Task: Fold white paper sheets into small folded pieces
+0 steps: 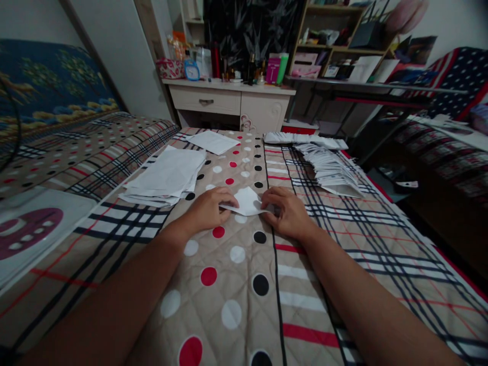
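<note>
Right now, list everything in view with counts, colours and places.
held paper: 1, white, between hands
paper pile: 1, white, left of hands
flat paper: count unclear, white, beyond pile
paper rows: 2, white, far right
bedspread: 1, beige, patterned, under hands
printed item: 1, white, left edge
panel: 1, blue, upper left
dresser: 1, white, far side
clock: 1, blue, on dresser
pouch: 1, red patterned, beside clock
cylinder: 1, red, right of clock
box: 1, purple, dresser's right end
tube: 1, green, beside box
shelves: 1 unit, brown, upper right
desk: 1, grey, below shelves
starred cloth: 1, navy, far right
small items: uncountable, mixed colours, on dresser
left hand: 1, paper's left edge
right hand: 1, paper's right edge
</note>
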